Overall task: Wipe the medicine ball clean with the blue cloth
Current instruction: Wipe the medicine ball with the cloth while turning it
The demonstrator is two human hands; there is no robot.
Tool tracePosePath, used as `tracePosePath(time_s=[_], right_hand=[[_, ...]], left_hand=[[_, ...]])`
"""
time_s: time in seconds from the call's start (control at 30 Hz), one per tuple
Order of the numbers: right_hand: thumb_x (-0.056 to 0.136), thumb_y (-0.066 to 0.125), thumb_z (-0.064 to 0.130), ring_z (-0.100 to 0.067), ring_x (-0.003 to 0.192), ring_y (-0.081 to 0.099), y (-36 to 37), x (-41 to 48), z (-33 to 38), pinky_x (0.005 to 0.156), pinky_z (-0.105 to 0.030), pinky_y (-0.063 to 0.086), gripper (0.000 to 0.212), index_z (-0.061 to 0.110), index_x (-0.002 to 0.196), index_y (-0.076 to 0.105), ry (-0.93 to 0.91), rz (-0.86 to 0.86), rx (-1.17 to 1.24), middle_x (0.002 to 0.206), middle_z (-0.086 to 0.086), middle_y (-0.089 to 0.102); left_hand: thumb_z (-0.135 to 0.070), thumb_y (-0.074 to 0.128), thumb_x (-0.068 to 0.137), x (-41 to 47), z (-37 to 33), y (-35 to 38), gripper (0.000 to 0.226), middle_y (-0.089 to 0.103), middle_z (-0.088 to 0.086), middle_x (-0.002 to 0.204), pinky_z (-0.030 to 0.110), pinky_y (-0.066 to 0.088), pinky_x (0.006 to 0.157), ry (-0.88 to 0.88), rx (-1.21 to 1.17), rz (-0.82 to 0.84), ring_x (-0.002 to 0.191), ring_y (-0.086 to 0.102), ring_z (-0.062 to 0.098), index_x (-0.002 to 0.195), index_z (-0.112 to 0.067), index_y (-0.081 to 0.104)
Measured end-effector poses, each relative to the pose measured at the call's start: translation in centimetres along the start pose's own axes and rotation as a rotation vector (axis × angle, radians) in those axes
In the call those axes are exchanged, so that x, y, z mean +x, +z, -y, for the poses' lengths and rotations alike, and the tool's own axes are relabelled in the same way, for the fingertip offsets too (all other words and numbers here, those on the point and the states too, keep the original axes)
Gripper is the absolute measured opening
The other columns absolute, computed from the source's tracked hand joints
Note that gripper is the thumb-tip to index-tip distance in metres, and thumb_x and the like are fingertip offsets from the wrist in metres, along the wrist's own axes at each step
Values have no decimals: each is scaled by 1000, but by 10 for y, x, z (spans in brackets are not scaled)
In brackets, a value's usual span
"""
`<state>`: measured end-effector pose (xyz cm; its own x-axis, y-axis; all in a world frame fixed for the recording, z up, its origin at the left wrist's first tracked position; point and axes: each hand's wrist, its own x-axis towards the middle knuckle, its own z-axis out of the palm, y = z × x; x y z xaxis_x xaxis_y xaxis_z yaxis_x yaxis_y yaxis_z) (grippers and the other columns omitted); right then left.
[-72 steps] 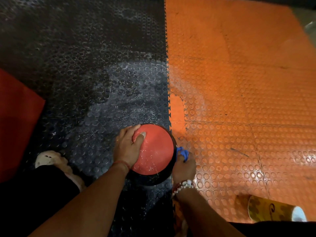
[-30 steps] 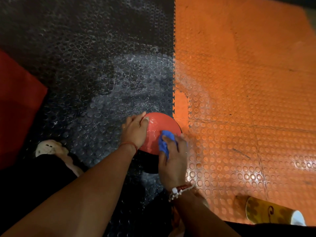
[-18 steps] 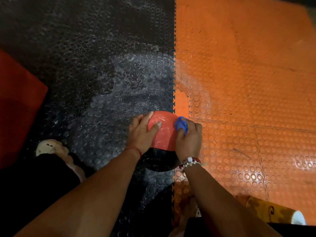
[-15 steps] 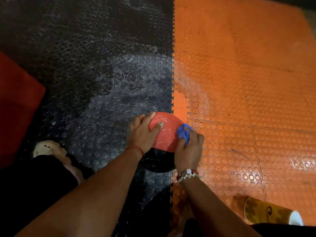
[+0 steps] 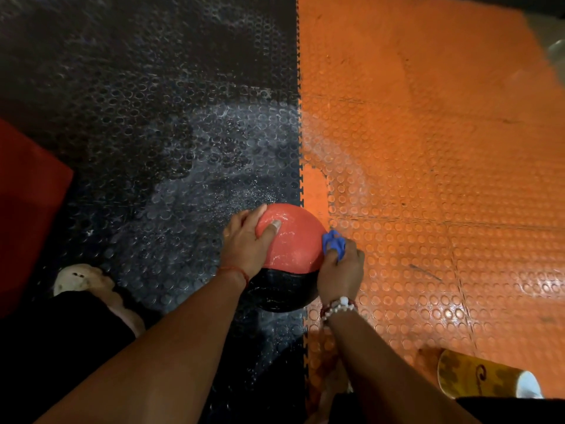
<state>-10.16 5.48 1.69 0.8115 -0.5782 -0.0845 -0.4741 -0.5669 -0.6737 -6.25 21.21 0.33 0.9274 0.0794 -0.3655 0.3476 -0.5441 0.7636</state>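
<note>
Red-and-black medicine ball (image 5: 293, 243): head view, and there it sits on the floor, right on the toothed seam (image 5: 301, 148) between the two mats. Red half on the far side, black half nearest the person, glistening wet.
Left hand (image 5: 244, 249): planted on the ball's left flank. Fingers (image 5: 241, 217) are close together and curved round the far-left edge, thumb (image 5: 272, 229) splayed apart and lying across the red top.
Right hand (image 5: 339, 275): down at the ball's right side, knuckles up, fingers bunched and curled in, pinching the cloth against the ball.
Blue cloth (image 5: 333, 243): a crumpled wad poking out above the right hand's fingers, touching the ball's right edge on the red half.
Black mat (image 5: 137, 102): studded rubber on the left, with a pale, wet-looking smear (image 5: 214, 154) spreading beyond the ball.
Orange mat (image 5: 428, 148): studded tiles on the right, shiny near the right hand.
Wrists: a thin red thread (image 5: 235, 270) on the left, a bead bracelet (image 5: 337, 306) on the right.
Red pad (image 5: 27, 209): flat at the far left edge, well apart from the ball.
White shoe (image 5: 78, 278): on the black mat, lower left, below a dark trouser leg (image 5: 61, 347).
Yellow patterned cup (image 5: 477, 376): on its side on the orange mat at lower right, white end facing right. What it holds I cannot tell.
</note>
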Motion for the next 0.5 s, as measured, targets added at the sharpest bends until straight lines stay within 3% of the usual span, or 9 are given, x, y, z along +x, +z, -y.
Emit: tracePosePath(time_s=[0.1, 0.17, 0.33, 0.4, 0.5], right_hand=[[89, 51, 9, -22, 94, 53, 0, -35, 2, 70, -19, 39, 30, 7, 119, 56, 16, -31, 56, 120, -12, 46], [88, 51, 10, -15, 96, 49, 0, -52, 10, 71, -10, 36, 32, 10, 120, 56, -73, 0, 85, 120, -8, 43], [80, 48, 13, -15, 101, 47, 5, -34, 25, 87, -23, 40, 36, 10, 114, 60, -313, 47, 63, 115, -11, 47], [83, 48, 9, -21, 95, 52, 6, -14, 24, 81, -21, 39, 31, 6, 111, 61, -286, 39, 46, 112, -13, 49], [89, 49, 9, -34, 91, 56, 6, 10, 10, 73, -25, 37, 25, 3, 111, 59, -61, 19, 25, 113, -19, 51]], left_hand=[[-57, 46, 92, 1, 1, 1, 51, 27, -9, 147, 44, 27, 109, 0, 5, -13, 135, 24, 24, 142, -46, 38], [-55, 47, 93, 2, 0, 0, 51, 27, -7, 147, 43, 27, 109, -2, 4, -11, 135, 25, 24, 142, -45, 39], [-50, 49, 94, 5, 5, -3, 49, 31, -4, 144, 36, 25, 109, 0, -36, -19, 135, 28, 23, 142, -42, 42], [-50, 49, 94, 5, 7, -5, 49, 30, -6, 144, 36, 24, 109, -1, -58, -12, 135, 27, 22, 142, -42, 41], [-51, 48, 95, 4, 9, -6, 48, 29, -9, 145, 43, 26, 113, -14, -85, -10, 136, 26, 21, 141, -44, 40]])
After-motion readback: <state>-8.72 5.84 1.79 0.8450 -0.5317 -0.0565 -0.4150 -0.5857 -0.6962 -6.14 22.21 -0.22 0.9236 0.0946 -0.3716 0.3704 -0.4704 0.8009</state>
